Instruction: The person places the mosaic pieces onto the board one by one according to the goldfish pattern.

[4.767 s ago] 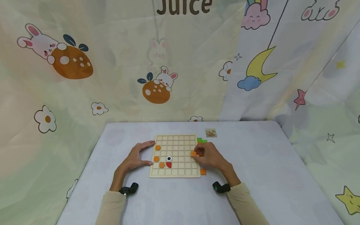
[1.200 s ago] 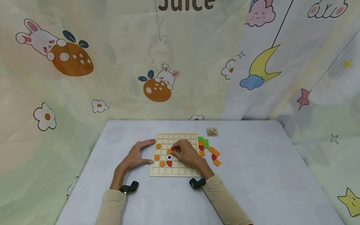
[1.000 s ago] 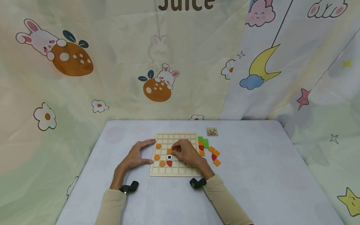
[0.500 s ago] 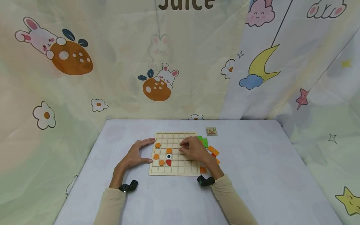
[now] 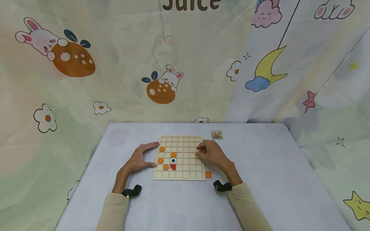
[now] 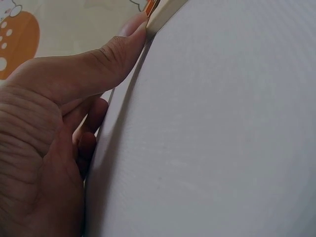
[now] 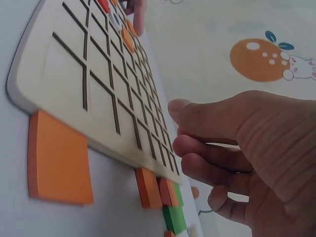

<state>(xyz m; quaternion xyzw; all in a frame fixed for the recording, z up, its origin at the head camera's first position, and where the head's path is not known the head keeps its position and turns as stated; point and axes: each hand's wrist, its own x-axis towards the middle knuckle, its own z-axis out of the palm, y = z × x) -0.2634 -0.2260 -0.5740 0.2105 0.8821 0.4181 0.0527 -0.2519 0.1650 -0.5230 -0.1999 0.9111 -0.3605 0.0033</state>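
A pale wooden grid board (image 5: 185, 175) lies on the table. My left hand (image 5: 137, 162) rests at its left edge, index finger near the far corner and thumb farther down; in the left wrist view the thumb (image 6: 113, 59) touches the board's side. My right hand (image 5: 213, 154) hovers over the right edge, fingers loosely bent, nothing between them in the right wrist view. On the board, an orange square tile (image 5: 173, 154) sits above a black-and-white eye piece (image 5: 173, 160), with a red quarter-round tile (image 5: 172, 167) below. Several orange discs (image 5: 160, 160) lie to the left.
Off the board's right edge lie an orange square tile (image 7: 61, 160), a green tile (image 7: 175, 219) and other orange and red tiles, mostly hidden by my right hand in the head view. A small picture card (image 5: 217, 134) lies beyond them. A printed cloth hangs behind the table.
My right hand carried an orange square tile from the board's right side, set it above the eye piece, let go and moved back right. My left hand stayed in place.
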